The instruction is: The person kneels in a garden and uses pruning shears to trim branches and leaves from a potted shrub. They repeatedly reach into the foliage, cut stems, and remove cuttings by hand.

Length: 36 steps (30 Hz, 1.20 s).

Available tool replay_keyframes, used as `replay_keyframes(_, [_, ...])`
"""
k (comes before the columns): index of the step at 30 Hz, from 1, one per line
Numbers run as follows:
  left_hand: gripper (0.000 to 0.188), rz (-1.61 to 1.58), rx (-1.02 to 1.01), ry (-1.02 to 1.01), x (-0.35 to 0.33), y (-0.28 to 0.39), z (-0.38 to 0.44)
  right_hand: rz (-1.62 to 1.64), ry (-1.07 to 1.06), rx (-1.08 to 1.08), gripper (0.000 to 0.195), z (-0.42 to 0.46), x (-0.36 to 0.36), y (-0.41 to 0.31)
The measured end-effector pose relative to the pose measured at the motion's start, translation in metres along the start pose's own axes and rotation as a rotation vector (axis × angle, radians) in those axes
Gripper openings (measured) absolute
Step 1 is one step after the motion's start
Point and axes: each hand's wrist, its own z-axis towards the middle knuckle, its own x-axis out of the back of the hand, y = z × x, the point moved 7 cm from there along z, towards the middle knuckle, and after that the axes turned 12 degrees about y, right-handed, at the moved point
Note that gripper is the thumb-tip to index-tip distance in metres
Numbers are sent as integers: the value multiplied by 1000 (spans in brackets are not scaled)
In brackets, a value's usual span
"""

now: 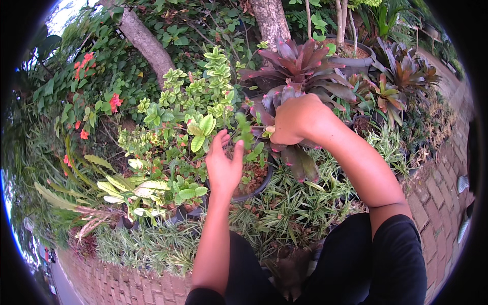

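My left hand [225, 162] is raised beside a leafy potted shrub [187, 141], its thumb and fingers apart around a blurred green sprig [244, 130]. To its right my right hand [295, 120] is bent over with curled fingers, in front of a purple bromeliad [288, 91]. A small yellowish bit [270, 129] shows at its fingertips; the fingers are mostly hidden, so what they hold is unclear. Below the hands, the shrub's round dark pot [263, 187] holds reddish-brown chunky soil [253, 177].
Striped spider-like plants [289, 206] crowd the ground before my knees. A large grey pot [352, 63] stands behind the bromeliads. Two tree trunks [143, 42] rise at the back. Brick paving [438, 202] runs along the right, where part of a person's footwear [463, 183] shows.
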Motion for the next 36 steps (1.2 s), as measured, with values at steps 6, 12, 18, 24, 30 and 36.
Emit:
replay_keyframes(6, [51,-118,100,-54,-33,-3,8,16,95,-38,53,0,6,8])
replay_keyframes(12, [34,-307,228,-41,-29,-23,-4,13,8,-6,50,-6,3,-4])
replay_keyframes(18, [35,-319,242,-43,-7,-46,-12,51,13,113,56,10,-20,-18])
replay_keyframes(24, [32,-355,281,10,0,-58,-10,60,53,192,52,19,-40,-44])
replay_keyframes(30, [33,-442,361,15,-2,-72,-9,74,199,159,47,17,-47,-61])
replay_keyframes(36, [28,-461,376,3,-4,-78,-10,58,210,141,38,14,-43,-75])
